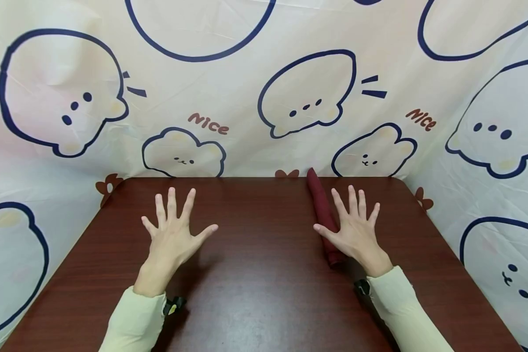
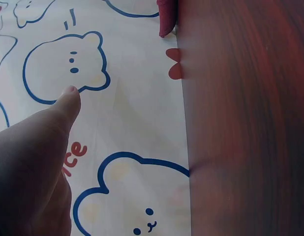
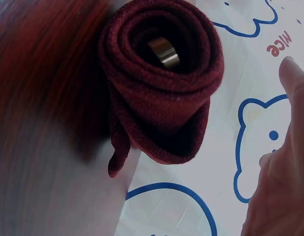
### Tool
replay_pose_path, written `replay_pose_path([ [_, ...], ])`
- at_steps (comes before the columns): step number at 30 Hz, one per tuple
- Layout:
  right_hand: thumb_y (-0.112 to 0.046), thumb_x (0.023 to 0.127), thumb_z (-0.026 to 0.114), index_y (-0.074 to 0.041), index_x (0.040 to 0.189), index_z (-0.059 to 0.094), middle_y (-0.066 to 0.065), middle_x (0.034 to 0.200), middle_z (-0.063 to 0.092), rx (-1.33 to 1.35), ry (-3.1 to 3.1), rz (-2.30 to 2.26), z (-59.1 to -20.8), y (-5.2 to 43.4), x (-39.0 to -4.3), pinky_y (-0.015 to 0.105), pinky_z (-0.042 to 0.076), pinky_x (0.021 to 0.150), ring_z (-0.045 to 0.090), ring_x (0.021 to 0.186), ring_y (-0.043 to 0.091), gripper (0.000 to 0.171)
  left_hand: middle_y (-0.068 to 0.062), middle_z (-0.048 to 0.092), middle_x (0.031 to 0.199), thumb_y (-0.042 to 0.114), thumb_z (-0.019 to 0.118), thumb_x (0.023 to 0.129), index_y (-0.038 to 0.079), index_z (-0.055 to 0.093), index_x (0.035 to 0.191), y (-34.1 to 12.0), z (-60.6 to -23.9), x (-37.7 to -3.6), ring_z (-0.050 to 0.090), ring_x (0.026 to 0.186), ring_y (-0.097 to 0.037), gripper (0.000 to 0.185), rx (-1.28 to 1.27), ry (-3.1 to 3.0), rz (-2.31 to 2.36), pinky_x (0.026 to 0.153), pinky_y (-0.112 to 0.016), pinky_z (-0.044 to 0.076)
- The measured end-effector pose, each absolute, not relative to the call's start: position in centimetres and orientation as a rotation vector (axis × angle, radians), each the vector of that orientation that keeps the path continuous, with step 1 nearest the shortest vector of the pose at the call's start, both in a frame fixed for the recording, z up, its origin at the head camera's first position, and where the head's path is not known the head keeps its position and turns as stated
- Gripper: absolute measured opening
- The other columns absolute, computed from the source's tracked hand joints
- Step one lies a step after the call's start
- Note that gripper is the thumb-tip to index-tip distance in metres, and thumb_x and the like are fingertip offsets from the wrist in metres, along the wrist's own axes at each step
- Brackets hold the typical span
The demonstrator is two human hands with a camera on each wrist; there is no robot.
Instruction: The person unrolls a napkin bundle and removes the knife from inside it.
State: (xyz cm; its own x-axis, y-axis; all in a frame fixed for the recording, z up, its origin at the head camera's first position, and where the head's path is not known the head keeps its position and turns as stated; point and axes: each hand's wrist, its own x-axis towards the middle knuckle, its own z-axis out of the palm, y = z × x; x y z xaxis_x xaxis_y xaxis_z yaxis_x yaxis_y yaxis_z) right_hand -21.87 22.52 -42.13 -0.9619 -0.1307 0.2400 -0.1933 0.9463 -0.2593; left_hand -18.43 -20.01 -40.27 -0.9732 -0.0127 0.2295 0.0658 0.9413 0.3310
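Both hands hover with fingers spread over a dark brown wooden table (image 1: 264, 293). My left hand (image 1: 174, 230) is open at the left, holding nothing; its thumb (image 2: 68, 101) shows in the left wrist view. My right hand (image 1: 354, 225) is open too, just right of a rolled dark red cloth (image 1: 323, 215) that lies lengthways from the table's far edge toward me. The right wrist view looks into the roll's end (image 3: 162, 83), a spiral with something metallic inside. The roll's far tip (image 2: 166, 19) shows in the left wrist view. I cannot tell whether the thumb touches the cloth.
A cream sheet printed with blue-outlined cartoon animals and the word "Nice" (image 1: 209, 123) hangs behind and at both sides of the table. Pale green sleeves (image 1: 136, 322) cover both forearms, with a small dark device at each wrist.
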Motion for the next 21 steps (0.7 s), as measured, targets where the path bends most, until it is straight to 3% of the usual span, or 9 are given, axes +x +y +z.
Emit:
replay_pose_path([
  [7,-0.077,0.085,0.054,-0.033,0.164,0.005,0.018,0.171,-0.002,0.227,-2.911,0.428,-41.9,22.6,-21.9,0.076,-0.012,0.115,-0.010,0.157,0.043,0.103,-0.020,-0.005,0.170,0.077,0.057,0.084,0.037,0.000,0.163,-19.5,-40.5,-18.5,-0.013,0.155,-0.049,0.105,-0.060,-2.877,-0.502,0.105,-0.088,-0.001],
  [21,-0.073,0.088,0.055,-0.029,0.164,0.009,0.020,0.171,0.002,0.279,-2.966,0.500,-42.6,23.4,-22.4,0.074,-0.005,0.118,-0.006,0.156,0.044,0.100,-0.018,-0.003,0.171,0.072,0.058,0.088,0.038,0.002,0.163,-18.3,-41.6,-19.5,-0.008,0.156,-0.047,0.100,-0.182,-2.916,-0.560,0.110,-0.084,0.005],
])
